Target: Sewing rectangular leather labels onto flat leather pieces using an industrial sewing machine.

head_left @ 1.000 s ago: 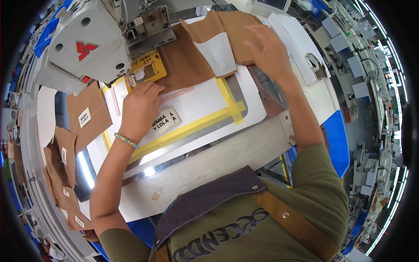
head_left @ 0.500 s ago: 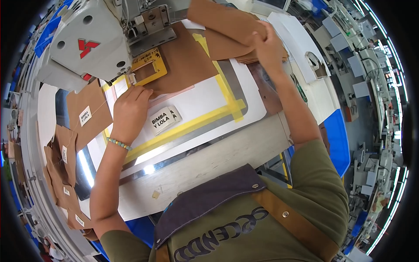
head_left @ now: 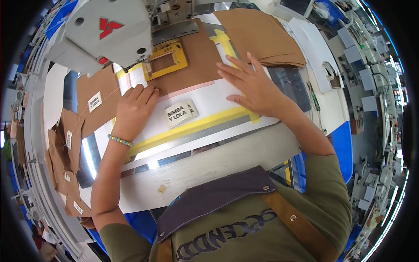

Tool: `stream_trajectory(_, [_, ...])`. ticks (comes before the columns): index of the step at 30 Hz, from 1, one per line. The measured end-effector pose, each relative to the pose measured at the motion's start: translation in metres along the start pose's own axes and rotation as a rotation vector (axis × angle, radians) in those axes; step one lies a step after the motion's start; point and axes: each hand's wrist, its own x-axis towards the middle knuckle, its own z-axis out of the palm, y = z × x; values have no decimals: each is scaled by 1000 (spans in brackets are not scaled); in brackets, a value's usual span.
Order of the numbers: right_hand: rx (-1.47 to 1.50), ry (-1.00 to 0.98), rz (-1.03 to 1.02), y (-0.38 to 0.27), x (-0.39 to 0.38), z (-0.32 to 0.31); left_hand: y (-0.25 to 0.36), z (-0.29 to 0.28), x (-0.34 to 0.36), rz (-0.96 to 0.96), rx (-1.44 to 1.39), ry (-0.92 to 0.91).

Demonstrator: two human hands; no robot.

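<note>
Neither grip is closed on anything: your right hand (head_left: 257, 87) lies flat with fingers spread on the white board (head_left: 218, 98), and your left hand (head_left: 133, 109) presses down with fingers together at the edge of the brown piece (head_left: 198, 56) under the sewing machine (head_left: 109, 30). That is the change from a moment back, when your right hand was up at the far side carrying a brown panel; now that panel rests on the brown stack (head_left: 262, 32) well behind your fingers, and the hand has come back to steady the board. I judge the piece under the yellow frame (head_left: 168, 61) is being squared up for stitching. On the tabletop (head_left: 209, 174), loose brown pieces (head_left: 65, 148) with small white tags sit to your left, and two small printed labels (head_left: 181, 114) lie between your hands. The needle is hidden behind the machine head, and the left-hand pile runs off blurred toward the rim.
</note>
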Motion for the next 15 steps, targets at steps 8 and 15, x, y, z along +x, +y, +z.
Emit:
stream_trajectory(8, [111,-181,7,-22,29,9,0,-22,-33,-242,-76,-48])
stream_trajectory(15, [175,-213,-4,-20,31,8,22,-28,-46,-393,-218,-226])
